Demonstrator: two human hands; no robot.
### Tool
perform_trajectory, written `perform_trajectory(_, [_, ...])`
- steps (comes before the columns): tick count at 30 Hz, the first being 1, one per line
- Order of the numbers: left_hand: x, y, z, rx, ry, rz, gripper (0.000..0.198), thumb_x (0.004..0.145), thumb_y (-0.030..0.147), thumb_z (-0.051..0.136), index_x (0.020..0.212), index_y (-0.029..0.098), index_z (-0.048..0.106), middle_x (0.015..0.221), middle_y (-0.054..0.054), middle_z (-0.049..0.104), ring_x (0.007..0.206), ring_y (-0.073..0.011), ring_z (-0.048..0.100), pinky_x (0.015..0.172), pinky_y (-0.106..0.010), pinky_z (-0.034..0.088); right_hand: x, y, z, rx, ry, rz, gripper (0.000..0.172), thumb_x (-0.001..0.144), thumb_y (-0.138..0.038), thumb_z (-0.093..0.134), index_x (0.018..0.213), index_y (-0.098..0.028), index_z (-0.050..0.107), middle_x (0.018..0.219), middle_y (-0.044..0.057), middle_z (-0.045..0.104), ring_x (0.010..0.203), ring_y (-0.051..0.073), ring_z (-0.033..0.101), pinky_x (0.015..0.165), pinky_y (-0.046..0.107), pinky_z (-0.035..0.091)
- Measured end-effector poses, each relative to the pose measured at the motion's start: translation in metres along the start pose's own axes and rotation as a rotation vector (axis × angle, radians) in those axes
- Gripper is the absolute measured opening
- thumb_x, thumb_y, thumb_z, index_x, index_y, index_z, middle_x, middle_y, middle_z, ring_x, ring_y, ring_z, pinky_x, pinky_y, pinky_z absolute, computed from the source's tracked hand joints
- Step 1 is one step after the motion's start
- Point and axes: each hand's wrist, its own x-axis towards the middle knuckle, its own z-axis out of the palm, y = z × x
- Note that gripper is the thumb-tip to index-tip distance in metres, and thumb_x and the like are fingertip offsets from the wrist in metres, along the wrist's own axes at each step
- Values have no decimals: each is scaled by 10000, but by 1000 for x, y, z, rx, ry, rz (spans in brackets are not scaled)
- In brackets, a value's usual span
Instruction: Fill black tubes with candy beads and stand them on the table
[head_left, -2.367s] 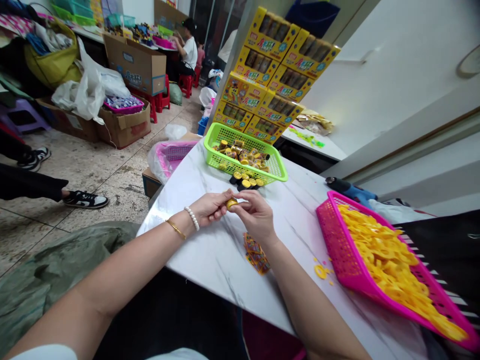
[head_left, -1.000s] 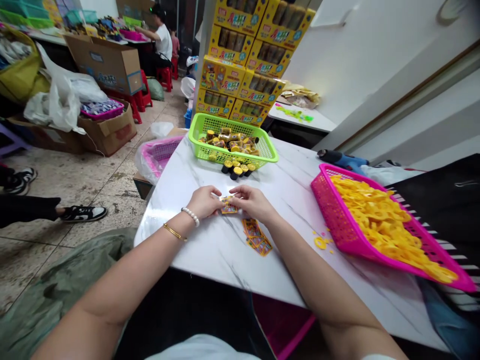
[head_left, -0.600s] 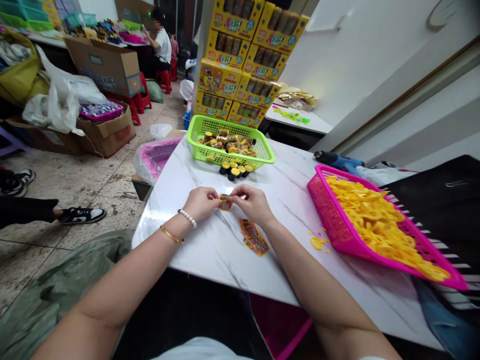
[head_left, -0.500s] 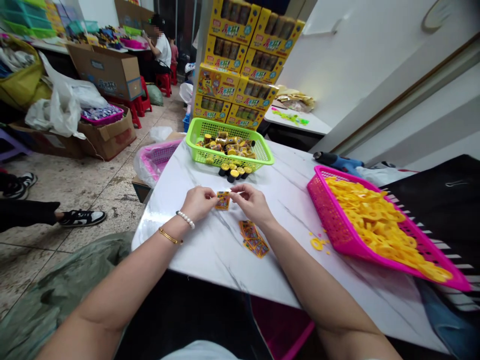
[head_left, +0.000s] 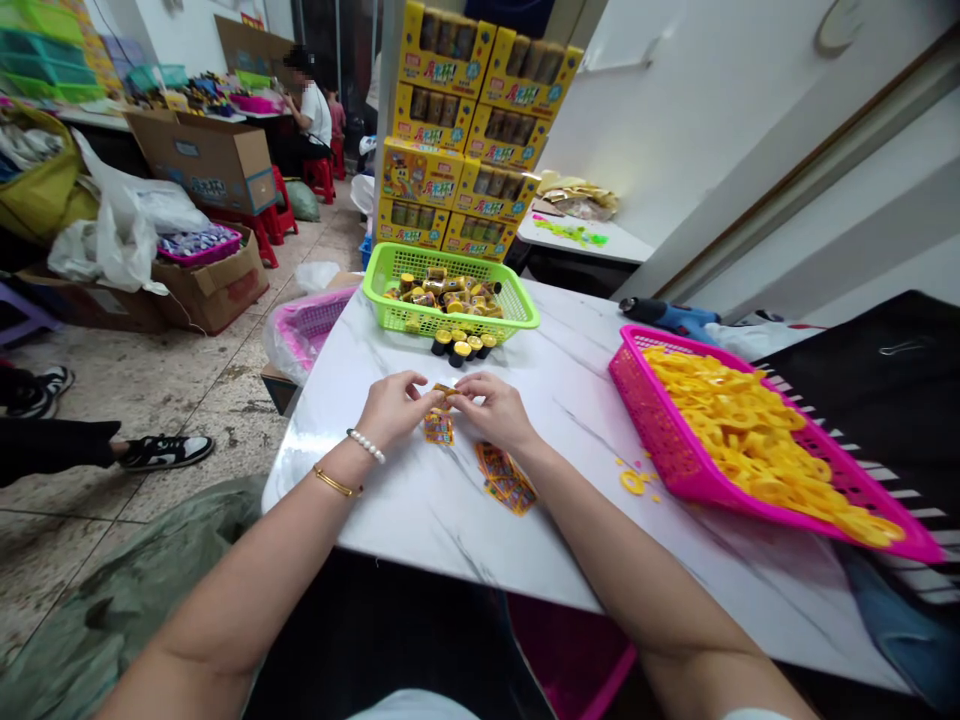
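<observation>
one sticker strip (head_left: 439, 425), two hands. the left hand (head_left: 395, 408) and right hand (head_left: 491, 408) meet over the marble table (head_left: 465, 510), fingertips pinched shut on the top end of the strip, which hangs down between them toward the tabletop. just right of the strip and nearer the person lies one loose pile of stickers (head_left: 504, 477). beyond the strip, four black yellow-topped caps (head_left: 459, 346) stand in a cluster against one green basket (head_left: 450, 297) full of small jars, and behind that a stack of yellow boxes (head_left: 469, 140). well right of the strip sits one pink basket (head_left: 757, 440) of yellow rings, with one stray ring (head_left: 631, 482) beside it. nothing blocks the hands.
</observation>
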Motion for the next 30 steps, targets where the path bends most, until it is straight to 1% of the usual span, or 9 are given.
perform_trajectory(2, [2, -1, 0, -136, -7, -12, 149, 743, 323, 724, 773, 178, 737, 717, -25, 696, 663, -149, 588, 637, -235, 407, -1, -6, -1, 117, -44, 69, 235, 760, -425, 709, 713, -195, 704, 794, 52, 682, 746, 177, 600, 695, 305, 471])
perform_trajectory(5, [3, -3, 4, -277, -32, -74, 204, 761, 351, 672, 691, 161, 691, 603, 1, 625, 562, -122, 519, 560, -227, 380, -3, -15, 4, 364, -119, 286, 383, 736, -557, 720, 764, -179, 668, 709, 18, 653, 605, 130, 532, 571, 257, 423])
perform_trajectory(8, [2, -3, 7, -339, 29, -121, 317, 772, 464, 654, 703, 157, 682, 583, 10, 596, 497, -104, 470, 506, -224, 358, -3, -21, 13, 526, -90, 397, 529, 651, -685, 742, 691, -181, 586, 604, -17, 574, 496, 89, 424, 473, 227, 342])
perform_trajectory(12, [-4, 2, 6, -488, 177, -80, 447, 809, 599, 606, 795, 160, 693, 643, 14, 586, 458, -80, 429, 465, -220, 343, 0, -23, 18, 556, 63, 363, 602, 649, -779, 691, 655, -197, 536, 525, -36, 475, 467, 92, 382, 443, 235, 306])
perform_trajectory(14, [-8, 6, 5, -532, 175, -43, 479, 821, 623, 599, 814, 157, 708, 629, 18, 561, 452, -76, 415, 457, -220, 334, 1, -23, 17, 540, 92, 344, 607, 683, -789, 661, 644, -198, 525, 523, -34, 465, 468, 94, 380, 445, 241, 303])
perform_trajectory(17, [-12, 10, 4, -502, 168, -1, 484, 824, 614, 609, 824, 148, 739, 656, -7, 598, 502, -88, 464, 468, -217, 340, -1, -25, 18, 528, 97, 315, 608, 692, -792, 659, 652, -200, 527, 543, -33, 463, 483, 98, 386, 460, 244, 324])
perform_trajectory(22, [-12, 11, 3, -444, 177, -27, 511, 794, 637, 612, 807, 147, 756, 687, -24, 641, 572, -113, 526, 481, -221, 347, -4, -30, 21, 474, 90, 258, 614, 717, -810, 622, 674, -201, 557, 588, -20, 494, 523, 119, 430, 500, 260, 388])
perform_trajectory(27, [-12, 12, 3, -469, 164, -39, 429, 770, 578, 649, 727, 159, 730, 615, 5, 610, 520, -100, 475, 485, -224, 350, -4, -26, 21, 366, 112, 222, 613, 778, -805, 550, 671, -202, 575, 588, -4, 517, 538, 139, 458, 523, 274, 407])
perform_trajectory(30, [-12, 12, 4, -458, 155, -30, 342, 771, 498, 680, 723, 164, 736, 614, 0, 634, 548, -109, 509, 509, -218, 379, -5, -20, 23, 312, 127, 215, 612, 807, -790, 523, 662, -199, 585, 582, 1, 519, 552, 147, 474, 530, 277, 402])
